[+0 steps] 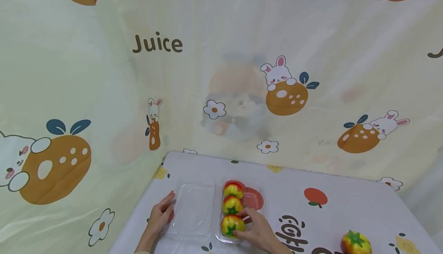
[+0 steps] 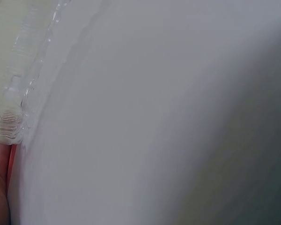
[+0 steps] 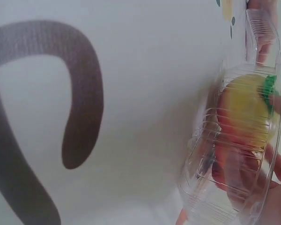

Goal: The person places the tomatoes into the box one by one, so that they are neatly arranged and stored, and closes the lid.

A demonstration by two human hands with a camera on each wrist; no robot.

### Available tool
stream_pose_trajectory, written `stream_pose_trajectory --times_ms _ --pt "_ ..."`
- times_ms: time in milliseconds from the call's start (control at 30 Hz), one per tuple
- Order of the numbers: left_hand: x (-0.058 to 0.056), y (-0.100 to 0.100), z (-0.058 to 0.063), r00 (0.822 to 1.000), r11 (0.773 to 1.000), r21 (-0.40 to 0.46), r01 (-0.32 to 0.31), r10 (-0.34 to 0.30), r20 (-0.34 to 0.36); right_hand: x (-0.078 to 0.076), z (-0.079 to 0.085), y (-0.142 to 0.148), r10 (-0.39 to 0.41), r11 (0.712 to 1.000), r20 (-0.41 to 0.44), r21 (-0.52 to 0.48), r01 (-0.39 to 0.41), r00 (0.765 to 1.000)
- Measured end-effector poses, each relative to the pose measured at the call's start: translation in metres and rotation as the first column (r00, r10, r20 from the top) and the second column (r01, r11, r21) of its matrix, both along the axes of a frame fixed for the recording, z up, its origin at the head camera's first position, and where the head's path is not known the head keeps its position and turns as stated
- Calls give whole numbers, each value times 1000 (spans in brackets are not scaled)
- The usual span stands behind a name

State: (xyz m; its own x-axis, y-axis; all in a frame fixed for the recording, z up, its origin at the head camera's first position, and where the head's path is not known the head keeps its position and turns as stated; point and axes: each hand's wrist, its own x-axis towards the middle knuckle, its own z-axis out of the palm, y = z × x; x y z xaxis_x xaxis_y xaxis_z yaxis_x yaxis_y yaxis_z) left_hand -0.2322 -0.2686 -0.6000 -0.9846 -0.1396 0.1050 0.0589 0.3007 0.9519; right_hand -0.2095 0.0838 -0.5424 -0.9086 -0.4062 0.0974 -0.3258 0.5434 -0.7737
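Note:
A clear plastic clamshell box lies unfolded on the table, its tray (image 1: 226, 241) to the right and its lid (image 1: 194, 208) to the left. Three red-and-yellow toy fruits stand in a column along the tray's left side; two of them show green leafy tops. My right hand (image 1: 257, 229) holds the nearest toy fruit (image 1: 232, 223), thumb by its leaves and fingers at its far side. Through the tray wall that fruit (image 3: 246, 105) also shows in the right wrist view. At the lid's left edge rests my left hand (image 1: 160, 214), fingers fairly straight against the plastic.
Another toy fruit (image 1: 356, 242) of the same look sits at the front right of the table. A printed white cloth (image 1: 332, 192) covers the table. Hanging sheets (image 1: 194, 77) with rabbit and fruit prints enclose the back and left sides.

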Motion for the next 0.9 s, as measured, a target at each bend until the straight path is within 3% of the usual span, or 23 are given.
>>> stream_pose_trajectory --times_ms 300,533,733,900 --pt "1 -1 2 1000 1000 16 11 -11 -18 3 6 5 -5 1000 57 4 5 998" --pt "-1 -1 3 1000 999 34 20 -19 -24 2 17 13 -32 999 55 -29 33 998" --pt "-2 1 4 1000 1000 24 12 -11 -22 -4 32 33 -177 984 -2 -35 177 984" --pt "-4 1 4 1000 1000 26 9 -9 5 -8 48 86 -278 956 -84 75 284 957"
